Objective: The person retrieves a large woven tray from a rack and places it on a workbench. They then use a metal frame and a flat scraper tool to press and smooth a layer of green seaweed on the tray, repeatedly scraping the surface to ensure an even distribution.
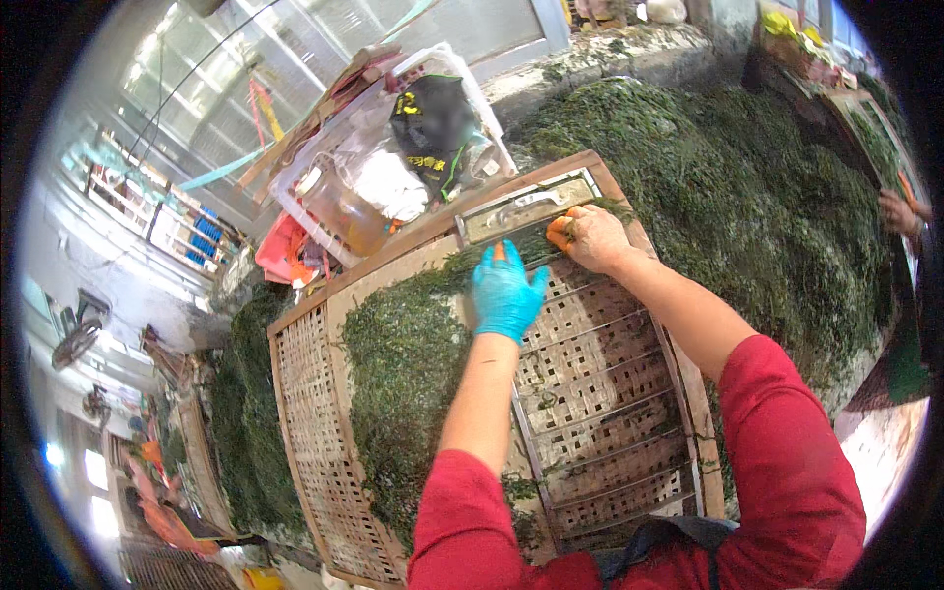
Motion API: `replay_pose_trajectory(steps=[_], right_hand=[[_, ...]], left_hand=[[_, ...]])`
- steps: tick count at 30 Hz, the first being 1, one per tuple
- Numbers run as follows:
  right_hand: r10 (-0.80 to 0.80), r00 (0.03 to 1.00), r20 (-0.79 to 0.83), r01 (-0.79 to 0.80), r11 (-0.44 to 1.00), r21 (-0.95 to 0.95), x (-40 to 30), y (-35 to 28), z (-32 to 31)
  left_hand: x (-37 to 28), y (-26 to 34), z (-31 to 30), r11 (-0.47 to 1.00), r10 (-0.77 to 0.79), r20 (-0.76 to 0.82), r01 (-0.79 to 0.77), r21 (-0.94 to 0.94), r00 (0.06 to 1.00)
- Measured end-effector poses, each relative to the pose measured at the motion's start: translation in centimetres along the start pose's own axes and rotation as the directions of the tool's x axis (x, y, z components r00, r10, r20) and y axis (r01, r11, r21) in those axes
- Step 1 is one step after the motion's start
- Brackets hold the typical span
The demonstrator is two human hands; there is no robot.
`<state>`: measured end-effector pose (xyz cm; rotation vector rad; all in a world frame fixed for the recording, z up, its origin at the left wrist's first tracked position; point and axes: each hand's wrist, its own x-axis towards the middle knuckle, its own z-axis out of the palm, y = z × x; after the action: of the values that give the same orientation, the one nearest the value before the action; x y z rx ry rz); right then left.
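My left hand (507, 291), in a torn turquoise glove with an orange fingertip cover showing, rests with fingers extended on a dark strip of green leaves. To its right, my right hand (592, 237) is bare except for orange covers on the fingertips. Its bent fingers touch the strip's right end; whether they pinch any leaves is hidden. Just beyond lies a flat plate with a white handle (542, 198) inside a metal frame. Below my hands, a slatted metal rack (590, 425) lies over a woven bamboo panel in a wooden frame. Loose green leaves (402, 369) cover the board left of the rack.
A large heap of green leaves (708, 169) lies right of the frame. Behind it stands a white plastic basket (483, 96) with a black bag (435, 133) and a clear jar (341, 208). Another person's hand (898, 214) shows at the far right.
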<state>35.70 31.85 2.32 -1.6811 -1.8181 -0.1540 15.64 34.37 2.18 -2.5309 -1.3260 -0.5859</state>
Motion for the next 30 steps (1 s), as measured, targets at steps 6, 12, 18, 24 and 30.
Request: replay_pose_trajectory(steps=[6,12,18,24,30], right_hand=[[0.186,0.858,0.478,-0.451,0.719,0.529,2.2,3.1,-7.2],[0.222,0.833,0.507,0.078,0.86,-0.504,5.2,-1.0,-9.4],[-0.534,0.731,0.426,0.347,0.828,0.442,4.1,-19.3,-1.4],[-0.43,0.861,0.273,0.196,0.774,0.602,4.6,-18.0,6.0],[-0.265,0.949,0.171,0.128,0.82,0.558,7.1,-12.8,0.3]], left_hand=[[-0.8,1.7,0.3,0.994,-0.098,0.033,0.099,-0.038,0.995],[-0.5,2.8,-0.1,0.989,-0.132,0.04,0.135,-0.063,0.99],[-1.1,0.8,5.7,0.953,-0.263,0.099,0.243,0.181,0.96],[0.3,3.0,1.2,0.982,-0.126,0.321,0.165,-0.096,0.938],[-1.0,0.9,1.3,0.907,-0.134,0.012,0.128,-0.402,0.991]])
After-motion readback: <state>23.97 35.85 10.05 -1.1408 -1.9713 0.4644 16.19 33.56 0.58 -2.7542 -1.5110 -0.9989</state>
